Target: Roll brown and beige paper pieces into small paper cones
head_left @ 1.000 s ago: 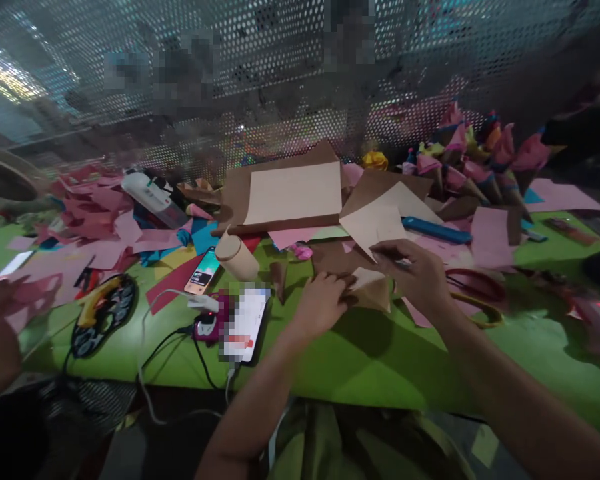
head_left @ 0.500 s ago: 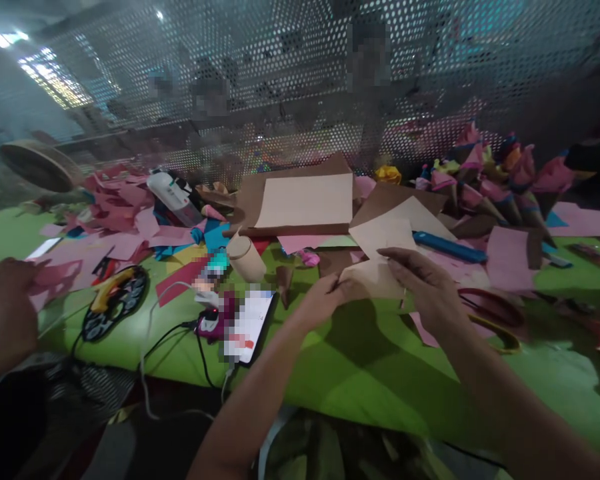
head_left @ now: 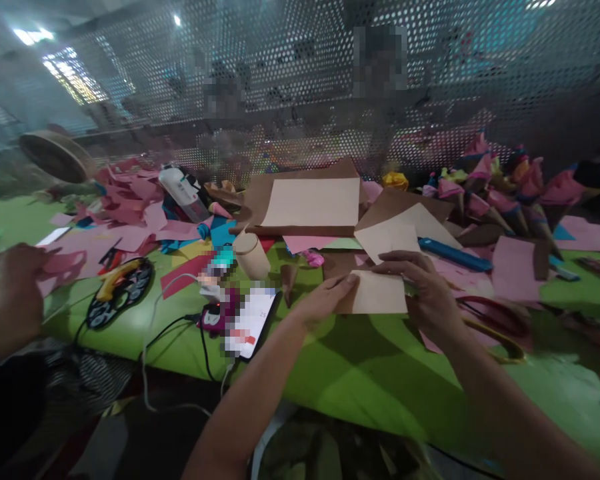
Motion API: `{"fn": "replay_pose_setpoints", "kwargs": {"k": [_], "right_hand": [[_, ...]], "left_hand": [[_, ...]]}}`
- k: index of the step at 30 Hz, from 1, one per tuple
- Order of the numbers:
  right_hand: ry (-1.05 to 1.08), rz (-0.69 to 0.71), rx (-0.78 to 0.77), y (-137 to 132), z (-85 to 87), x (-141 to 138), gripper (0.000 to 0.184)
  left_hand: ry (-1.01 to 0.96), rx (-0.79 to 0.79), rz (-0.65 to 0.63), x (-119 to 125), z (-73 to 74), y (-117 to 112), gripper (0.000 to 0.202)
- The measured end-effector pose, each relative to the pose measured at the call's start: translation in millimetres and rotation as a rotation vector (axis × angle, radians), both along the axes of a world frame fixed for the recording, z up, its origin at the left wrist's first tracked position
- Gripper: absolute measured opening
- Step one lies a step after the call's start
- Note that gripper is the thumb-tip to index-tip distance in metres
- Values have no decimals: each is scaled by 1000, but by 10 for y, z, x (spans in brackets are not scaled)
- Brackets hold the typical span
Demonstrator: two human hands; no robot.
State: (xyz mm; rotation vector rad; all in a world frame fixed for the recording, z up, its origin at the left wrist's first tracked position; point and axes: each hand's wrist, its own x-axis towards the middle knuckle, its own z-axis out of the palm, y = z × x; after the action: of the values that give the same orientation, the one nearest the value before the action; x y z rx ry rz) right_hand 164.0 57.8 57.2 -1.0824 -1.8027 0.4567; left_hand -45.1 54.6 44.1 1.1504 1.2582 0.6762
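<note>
Apparently being positioned, a cream sheet point(head_left: 380, 295) is pinched by the left hand point(head_left: 323, 301); the right hand point(head_left: 425, 287) touches its edge, grip unclear. Next calls for steady alignment.

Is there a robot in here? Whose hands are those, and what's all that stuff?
No robot! A person wears a camera on their head, looking forward and down, so these are their own hands. The left hand holds one end of a cream paper sheet; the right hand is by its other end. On the green table lie pink paper, a phone and a paper roll. At far left is another person's hand.
</note>
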Motion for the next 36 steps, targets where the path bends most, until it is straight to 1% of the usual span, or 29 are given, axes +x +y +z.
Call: {"fn": "replay_pose_setpoints", "kwargs": {"k": [3,5,7,9,12,17,21,25,28,30,32,36], "right_hand": [[-63,-33,74,12,-18,-22,15],[-66,-42,98,9,-25,-33,15],[-70,-13,122,-4,-22,-35,13],[-77,19,141,-21,-11,-32,14],[-85,26,134,-43,3,-26,16],[-70,-4,146,-68,-2,-39,15],[-73,-2,155,-88,-21,-54,17],[-94,-60,189,-102,-37,-60,20],[-128,-52,208,-100,-46,-49,23],[-145,-46,248,-95,-48,-37,27],[-162,-72,279,-90,-44,-28,28],[-197,-110,266,-84,-27,-31,27]], "left_hand": [[1,-74,-17,53,55,-18,71],[-17,-65,-31,83,98,-35,69],[-36,-43,-61,98,132,-55,66],[-46,-26,-93,100,149,-72,65],[-53,-23,-102,99,127,-80,67],[-63,-58,-77,113,10,-60,72],[-74,-43,-47,127,-43,-52,71],[-173,-13,-48,160,-22,-55,64],[-223,22,-62,179,18,-59,59],[-212,46,-61,180,47,-59,58],[-186,79,-44,174,70,-54,57],[-173,122,-1,167,86,-36,53]]}}
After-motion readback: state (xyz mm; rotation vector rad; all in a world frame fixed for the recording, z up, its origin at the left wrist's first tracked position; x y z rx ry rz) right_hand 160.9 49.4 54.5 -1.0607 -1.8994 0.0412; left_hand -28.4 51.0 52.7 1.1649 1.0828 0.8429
